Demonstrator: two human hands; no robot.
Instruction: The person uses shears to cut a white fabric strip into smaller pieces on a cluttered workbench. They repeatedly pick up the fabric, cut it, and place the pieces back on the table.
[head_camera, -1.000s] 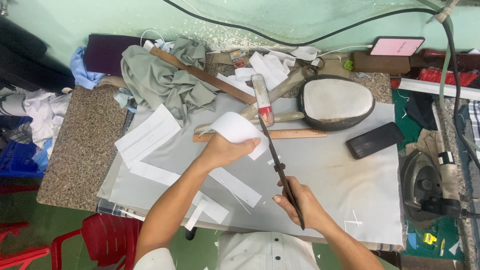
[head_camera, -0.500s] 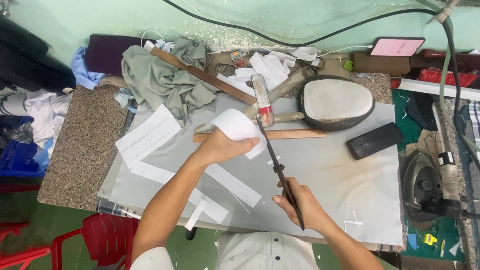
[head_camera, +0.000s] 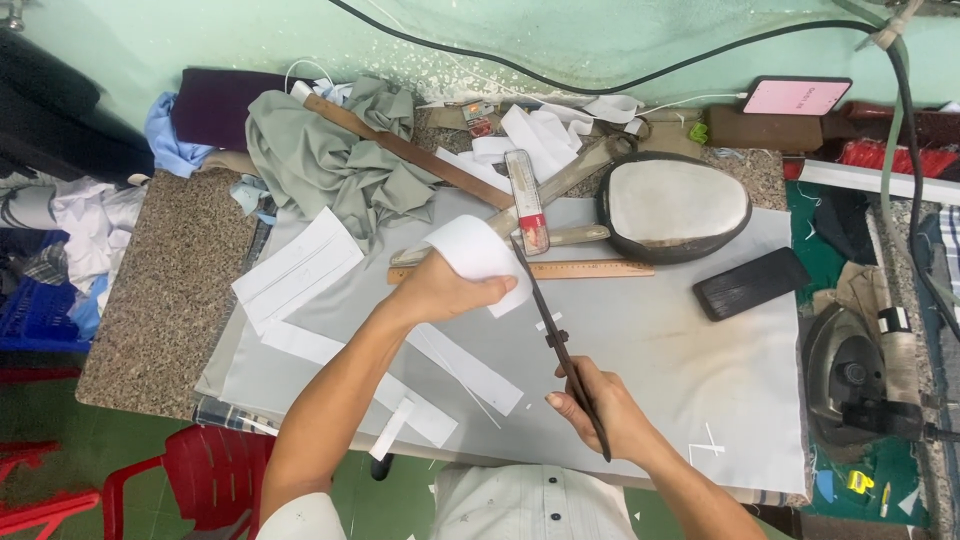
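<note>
Head view shows my left hand (head_camera: 440, 290) pinching a white fabric piece (head_camera: 478, 255) up off the grey cloth (head_camera: 660, 340), so the blades can reach its edge. My right hand (head_camera: 600, 410) is clenched around the scissors (head_camera: 560, 350), their tip at that piece.

Open grey cloth (head_camera: 680, 350) is lying free centre-right of frame. White paper strips (head_camera: 300, 268) are crowding lower left; wooden ruler (head_camera: 560, 269), oval padded pressing block (head_camera: 675, 205) and black brush (head_camera: 752, 283) are blocking the upper centre.
</note>
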